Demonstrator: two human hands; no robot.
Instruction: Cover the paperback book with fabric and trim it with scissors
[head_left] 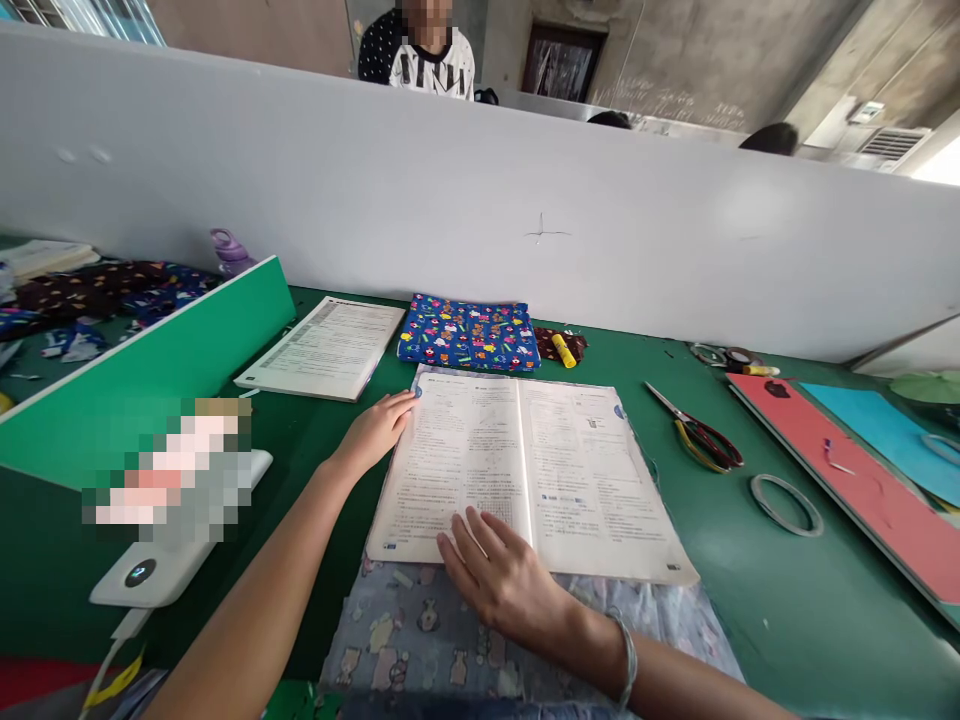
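An open book (570,470) with printed pages lies in front of me on a pale patterned cloth (420,640). My left hand (382,425) rests at the book's upper left edge, its fingers stretched toward the corner. Across the lower part of the left page lies my right hand (499,570), palm down with the fingers extended; a band circles that wrist. Just beyond the book sits a folded blue cloth (469,332) with a colourful print. Beside it a yellow glue stick (563,350) lies on a small dark brown printed cloth.
Scissors (697,430) and a tape ring (786,505) lie to the right, near red card (862,480). A second book (326,348) is at back left. A white power bank (142,575) with a cable stands by the green divider (225,330). A person is behind the white partition (450,200).
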